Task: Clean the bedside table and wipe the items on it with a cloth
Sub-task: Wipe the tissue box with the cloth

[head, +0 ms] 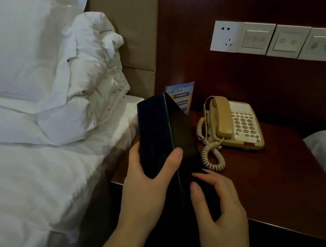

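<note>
Both hands hold the black box over the bench's near left corner.
Your left hand (147, 176) grips the black box (162, 136); right hand (218, 200) fingers rest flat on it. Tilt further and it may slip onto the telephone's coiled cord (211, 152) on the bench (287, 181). No cloth visible.

Dim warm indoor light, deep shadows, soft focus, wide-angle bending at edges.

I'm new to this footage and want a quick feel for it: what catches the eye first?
A dark box, tilted and gripped by the left hand with the right hand touching its side, fills the centre. Behind it a beige telephone sits on the bedside table, with white pillows at left.
</note>
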{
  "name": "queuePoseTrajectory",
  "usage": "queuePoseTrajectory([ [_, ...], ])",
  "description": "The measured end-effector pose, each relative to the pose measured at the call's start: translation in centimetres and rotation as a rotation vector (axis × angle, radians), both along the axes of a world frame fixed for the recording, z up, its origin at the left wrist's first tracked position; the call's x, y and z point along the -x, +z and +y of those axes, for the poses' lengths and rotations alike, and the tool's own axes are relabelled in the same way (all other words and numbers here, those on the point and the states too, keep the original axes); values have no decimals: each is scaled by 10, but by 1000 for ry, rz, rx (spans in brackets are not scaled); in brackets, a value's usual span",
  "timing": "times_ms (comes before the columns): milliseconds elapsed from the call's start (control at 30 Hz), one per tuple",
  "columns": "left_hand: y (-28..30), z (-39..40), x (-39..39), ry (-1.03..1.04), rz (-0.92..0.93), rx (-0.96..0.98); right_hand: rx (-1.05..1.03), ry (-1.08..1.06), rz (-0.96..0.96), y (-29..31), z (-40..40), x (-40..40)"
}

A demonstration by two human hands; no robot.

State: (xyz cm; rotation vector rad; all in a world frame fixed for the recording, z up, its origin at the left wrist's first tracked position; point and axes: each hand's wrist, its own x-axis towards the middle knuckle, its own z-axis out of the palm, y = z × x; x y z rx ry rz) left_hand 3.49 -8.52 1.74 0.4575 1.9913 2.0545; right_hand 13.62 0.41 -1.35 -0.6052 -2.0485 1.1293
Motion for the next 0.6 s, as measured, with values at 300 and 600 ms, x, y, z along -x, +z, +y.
queuePoseTrajectory([
  [300,-1,0,8,32,-88,-50,5,35,-23,-12,36,18],
  [600,-1,0,2,18,-35,-21,-87,-62,-29,-4,10,5],
])
